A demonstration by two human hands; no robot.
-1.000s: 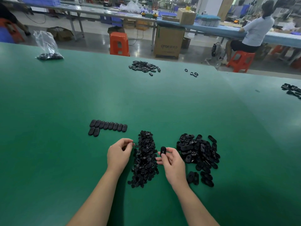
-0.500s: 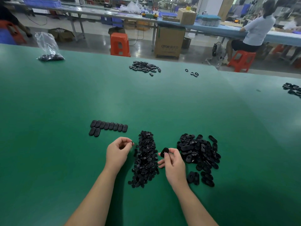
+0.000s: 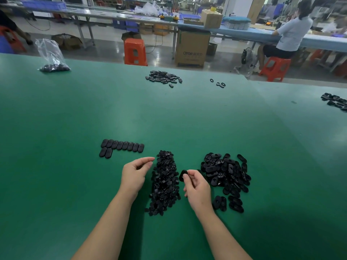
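Green desk (image 3: 75,119) was strewn with black parts (image 3: 225,173). One oval piece (image 3: 183,175) was pinched by the right hand (image 3: 197,188) at three o'clock of the middle pile (image 3: 165,184). The left hand (image 3: 134,173) was curled at its nine o'clock; any hold could not be told.

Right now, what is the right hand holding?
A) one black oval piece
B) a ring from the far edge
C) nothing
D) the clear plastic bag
A: the right hand pinches one black oval piece in its fingertips, lifted between the pile of small parts and the pile of oval pieces. The clear plastic bag lies far off on the table.
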